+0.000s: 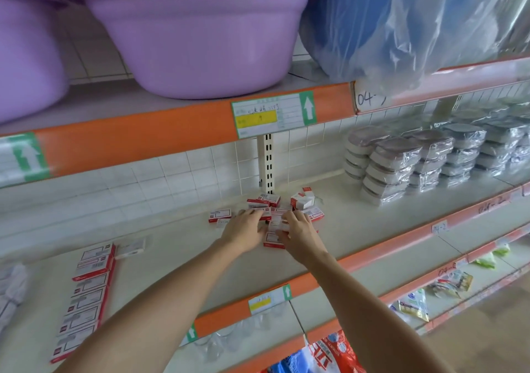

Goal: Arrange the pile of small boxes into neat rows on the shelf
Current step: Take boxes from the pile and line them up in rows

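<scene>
Both hands are in the pile of small boxes (282,210) toward the back of the shelf (358,229). Right hand (299,233) has its fingers curled round a box or two at the near side of the pile, grasping them. Left hand (243,229) lies palm down with fingers extended onto the left part of the pile, touching boxes; no clenched hold is visible on that side.

Pile: red-and-white boxes, heaped at mixed angles, some flat, some tilted, close to the slotted upright post (268,166) at the back wall. One loose box (220,215) lies flat just left of the heap.

Near the front left of the same shelf, a finished row of boxes (86,298) runs front to back, boxes flat and touching end to end. A single pale box (130,248) lies just beside its rear end.

Toward the right end of the shelf stand stacks of plastic-wrapped containers (415,160), well apart from the pile.

Shelf above: purple basins (198,37) and a blue item under a clear plastic bag (415,19). An orange edge strip carries a price label (272,114).
</scene>
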Demonstrator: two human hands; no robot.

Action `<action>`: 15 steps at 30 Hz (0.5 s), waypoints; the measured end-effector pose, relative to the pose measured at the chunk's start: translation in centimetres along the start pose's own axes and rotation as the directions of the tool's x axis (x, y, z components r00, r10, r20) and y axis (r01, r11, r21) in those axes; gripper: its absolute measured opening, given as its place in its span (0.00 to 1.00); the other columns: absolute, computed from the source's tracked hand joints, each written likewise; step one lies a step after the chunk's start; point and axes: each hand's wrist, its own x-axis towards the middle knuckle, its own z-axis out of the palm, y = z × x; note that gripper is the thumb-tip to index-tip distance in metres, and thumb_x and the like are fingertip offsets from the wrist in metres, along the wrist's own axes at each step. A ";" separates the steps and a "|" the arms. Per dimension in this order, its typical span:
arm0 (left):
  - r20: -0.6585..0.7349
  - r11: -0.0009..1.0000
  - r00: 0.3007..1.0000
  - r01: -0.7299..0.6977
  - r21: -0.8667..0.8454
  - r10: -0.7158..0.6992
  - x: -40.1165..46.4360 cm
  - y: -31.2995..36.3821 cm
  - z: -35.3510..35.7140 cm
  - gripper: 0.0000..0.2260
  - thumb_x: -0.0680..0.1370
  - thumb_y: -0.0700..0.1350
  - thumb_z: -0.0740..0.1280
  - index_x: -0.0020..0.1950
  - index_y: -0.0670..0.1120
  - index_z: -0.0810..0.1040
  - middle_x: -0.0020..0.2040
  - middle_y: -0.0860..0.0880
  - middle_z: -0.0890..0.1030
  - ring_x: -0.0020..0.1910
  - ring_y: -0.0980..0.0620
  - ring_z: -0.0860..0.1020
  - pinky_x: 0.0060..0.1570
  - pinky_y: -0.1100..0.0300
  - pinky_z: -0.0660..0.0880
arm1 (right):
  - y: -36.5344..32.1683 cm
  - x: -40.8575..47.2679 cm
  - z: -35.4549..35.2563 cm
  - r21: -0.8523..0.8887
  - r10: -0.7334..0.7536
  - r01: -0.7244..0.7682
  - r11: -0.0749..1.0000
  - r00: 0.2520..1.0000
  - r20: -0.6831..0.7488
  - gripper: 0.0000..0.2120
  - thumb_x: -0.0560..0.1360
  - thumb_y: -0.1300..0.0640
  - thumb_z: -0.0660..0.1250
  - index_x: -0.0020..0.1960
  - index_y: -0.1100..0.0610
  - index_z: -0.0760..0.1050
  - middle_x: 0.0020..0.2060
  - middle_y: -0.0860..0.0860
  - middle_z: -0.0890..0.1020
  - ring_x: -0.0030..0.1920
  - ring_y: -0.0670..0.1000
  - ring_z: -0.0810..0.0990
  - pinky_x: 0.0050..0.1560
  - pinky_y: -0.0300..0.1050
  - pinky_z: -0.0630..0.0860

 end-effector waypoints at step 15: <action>0.141 0.984 0.979 -0.127 -0.122 0.144 2.9 3.0 1.0 0.20 0.78 0.58 0.66 0.65 0.48 0.74 0.65 0.49 0.77 0.64 0.49 0.73 0.61 0.53 0.72 | 3.3 6.9 -0.4 -0.191 0.205 -0.211 0.959 0.977 -0.054 0.17 0.78 0.54 0.61 0.66 0.56 0.72 0.65 0.57 0.73 0.65 0.60 0.70 0.67 0.54 0.66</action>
